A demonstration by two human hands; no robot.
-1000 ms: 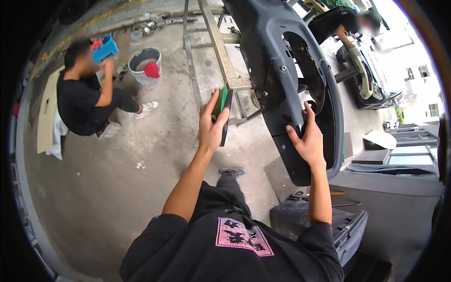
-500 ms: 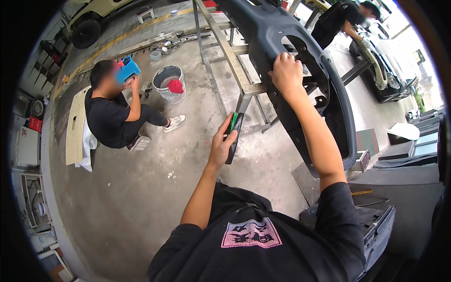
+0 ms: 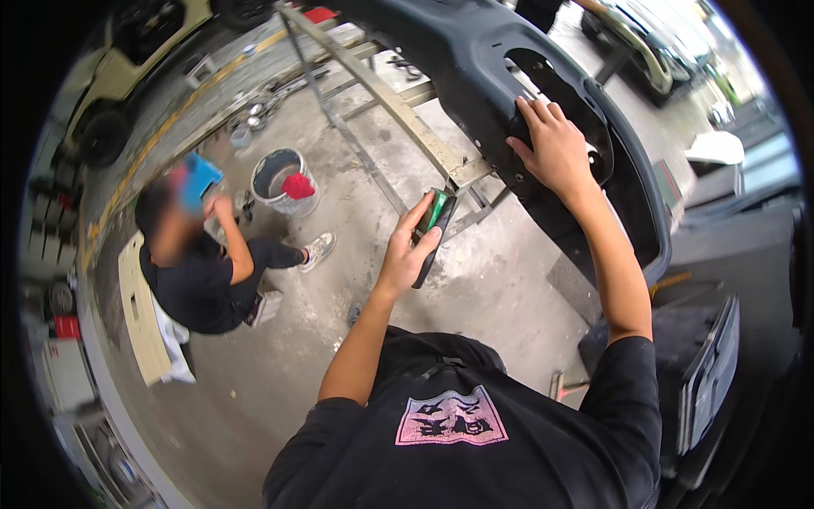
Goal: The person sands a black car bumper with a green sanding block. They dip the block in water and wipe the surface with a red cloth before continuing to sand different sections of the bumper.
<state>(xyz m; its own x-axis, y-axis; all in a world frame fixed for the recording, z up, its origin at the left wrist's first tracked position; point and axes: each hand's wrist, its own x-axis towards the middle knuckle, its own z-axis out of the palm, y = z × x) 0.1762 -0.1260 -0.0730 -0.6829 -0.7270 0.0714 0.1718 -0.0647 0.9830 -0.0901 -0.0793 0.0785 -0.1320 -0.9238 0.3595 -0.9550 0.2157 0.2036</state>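
Note:
My left hand [image 3: 409,250] is closed around a slim black block with a green part [image 3: 437,212], its fingers and thumb on opposite sides. The block is held in front of the metal stand, apart from the dark grey car bumper [image 3: 458,42]. On the bumper lies my right hand [image 3: 553,153], beside the rim of the oval opening. Its fingers are stretched out and its thumb is spread away from them. Whatever lies under the palm is hidden. The bumper slants across the far right, propped on a metal frame stand [image 3: 381,89].
To the left a seated person [image 3: 199,263] holds up a blue thing [image 3: 202,178]. A bucket [image 3: 275,199] with a red cloth [image 3: 297,186] stands between us. Dark panels [image 3: 708,373] lean at the right. A cream vehicle [image 3: 136,51] and a car [image 3: 649,47] stand farther off.
The view has shifted, with the bumper and stand now farther left at the top. My right hand's fingers have stretched out and its thumb has spread. My left hand keeps hold of the block.

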